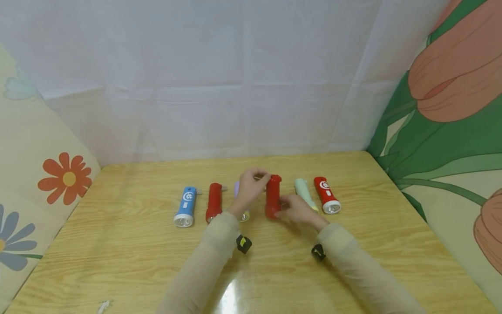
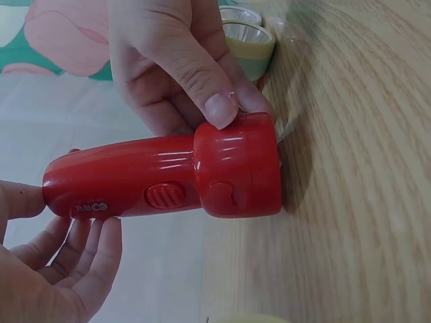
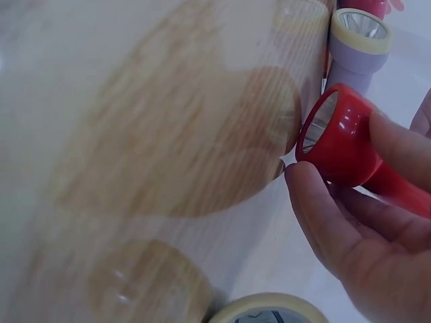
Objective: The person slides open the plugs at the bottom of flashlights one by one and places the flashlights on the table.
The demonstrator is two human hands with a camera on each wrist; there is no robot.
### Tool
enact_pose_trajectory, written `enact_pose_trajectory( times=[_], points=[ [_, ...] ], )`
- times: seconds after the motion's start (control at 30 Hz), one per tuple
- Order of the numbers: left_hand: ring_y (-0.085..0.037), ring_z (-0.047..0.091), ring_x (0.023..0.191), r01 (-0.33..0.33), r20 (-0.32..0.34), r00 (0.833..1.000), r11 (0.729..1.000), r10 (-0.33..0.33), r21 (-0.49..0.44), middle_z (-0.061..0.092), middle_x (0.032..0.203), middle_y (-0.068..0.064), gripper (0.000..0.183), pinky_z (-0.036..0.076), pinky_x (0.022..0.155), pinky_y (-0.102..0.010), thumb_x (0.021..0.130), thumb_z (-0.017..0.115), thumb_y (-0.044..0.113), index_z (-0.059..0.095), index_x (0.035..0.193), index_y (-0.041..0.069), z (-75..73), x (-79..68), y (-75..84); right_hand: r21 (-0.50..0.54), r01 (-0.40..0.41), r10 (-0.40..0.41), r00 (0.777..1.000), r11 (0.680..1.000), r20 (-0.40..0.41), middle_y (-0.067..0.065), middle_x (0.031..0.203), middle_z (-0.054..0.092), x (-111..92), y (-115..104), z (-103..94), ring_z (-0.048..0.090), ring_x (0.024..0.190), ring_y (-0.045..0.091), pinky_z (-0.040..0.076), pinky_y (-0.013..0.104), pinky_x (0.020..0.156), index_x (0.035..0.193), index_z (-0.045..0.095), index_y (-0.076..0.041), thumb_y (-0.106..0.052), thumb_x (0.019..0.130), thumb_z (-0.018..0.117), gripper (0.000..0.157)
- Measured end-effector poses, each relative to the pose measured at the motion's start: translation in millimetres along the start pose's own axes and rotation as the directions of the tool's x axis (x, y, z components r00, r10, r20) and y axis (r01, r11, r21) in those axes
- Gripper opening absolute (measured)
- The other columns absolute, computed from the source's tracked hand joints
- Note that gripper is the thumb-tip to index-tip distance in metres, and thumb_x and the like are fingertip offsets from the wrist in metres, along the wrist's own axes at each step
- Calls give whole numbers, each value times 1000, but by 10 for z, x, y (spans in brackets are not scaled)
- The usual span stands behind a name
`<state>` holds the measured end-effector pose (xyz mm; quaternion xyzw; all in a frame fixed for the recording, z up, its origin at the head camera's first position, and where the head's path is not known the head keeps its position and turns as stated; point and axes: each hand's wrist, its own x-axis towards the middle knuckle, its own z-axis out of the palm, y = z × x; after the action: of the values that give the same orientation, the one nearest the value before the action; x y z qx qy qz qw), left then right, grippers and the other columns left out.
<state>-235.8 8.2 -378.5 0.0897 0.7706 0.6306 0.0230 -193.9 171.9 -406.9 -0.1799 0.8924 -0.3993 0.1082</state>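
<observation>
A red flashlight point(image 1: 273, 198) is held between both hands near the middle of the row, its lens end down at the tabletop. My left hand point(image 1: 251, 187) pinches its tail end; in the left wrist view the left fingertips point(image 2: 108, 232) touch the body near a small white logo. The right hand point(image 1: 298, 209) grips the wide head, with its thumb point(image 2: 221, 108) on the side of the rim. From the right wrist view, the reflector inside the head point(image 3: 323, 124) shows right next to the table surface. A ridged red switch point(image 2: 166, 196) sits on the body.
To the left lie a blue flashlight point(image 1: 187, 205), another red flashlight point(image 1: 214, 201) and a lavender one point(image 1: 236, 188) partly hidden by the left arm. On the right are a mint flashlight point(image 1: 303, 192) and a red-and-white flashlight point(image 1: 327, 195). A white cloth point(image 1: 196, 122) hangs behind the table.
</observation>
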Motion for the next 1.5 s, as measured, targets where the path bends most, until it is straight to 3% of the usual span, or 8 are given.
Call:
enact_pose_trajectory(
  times=[0.23,0.5,0.73,0.97,1.13,1.37,1.5],
  points=[
    [-20,61,79,-45,-10,999,998,46,54,64,91,-11,15,53,63,-25,88,60,12,65,96,1,-30,-38,-8,-9,-36,36,999,999,24,11,98,66,28,-3,-12,61,91,24,48,41,84,107,63,3,-5,81,68,28],
    [-18,59,77,-76,9,997,993,75,87,65,89,-9,14,52,64,-24,86,62,12,66,95,2,-60,-73,-13,-28,18,-18,1000,999,-1,12,93,67,43,-6,-6,62,87,25,50,40,81,102,63,4,-2,78,69,26],
    [-18,60,80,-119,4,993,981,120,150,66,89,-8,13,51,72,-25,85,63,10,66,95,2,-44,-141,21,-179,90,-98,995,980,-37,8,79,65,55,52,11,60,74,19,50,35,71,86,65,2,-4,80,64,9],
    [-18,61,77,-171,9,985,956,174,237,66,89,-9,16,51,66,-23,88,59,11,66,97,0,-35,-171,44,-184,80,-85,996,980,-20,15,93,67,80,10,13,62,86,28,51,41,77,98,65,3,-8,82,66,20],
    [-20,61,75,-215,6,975,939,221,270,66,88,-11,17,51,64,-22,90,55,9,66,96,-1,-42,-157,51,-160,84,-88,996,984,-19,17,90,66,97,-22,28,63,83,28,52,36,72,96,65,4,-9,80,69,21],
    [-16,57,51,-163,20,987,963,162,217,65,85,-17,20,50,43,-23,91,48,4,63,100,-3,-49,-136,34,-117,31,-33,999,993,-21,15,88,66,106,-58,50,63,79,24,52,33,69,98,63,4,-10,76,73,28],
    [-12,55,47,-135,35,991,963,130,234,64,87,-18,23,49,42,-23,92,44,4,62,104,-3,-38,-134,58,-126,11,-14,1000,992,-24,11,86,66,122,-59,52,62,78,20,52,32,68,97,64,2,-13,75,75,28]
  ],
)
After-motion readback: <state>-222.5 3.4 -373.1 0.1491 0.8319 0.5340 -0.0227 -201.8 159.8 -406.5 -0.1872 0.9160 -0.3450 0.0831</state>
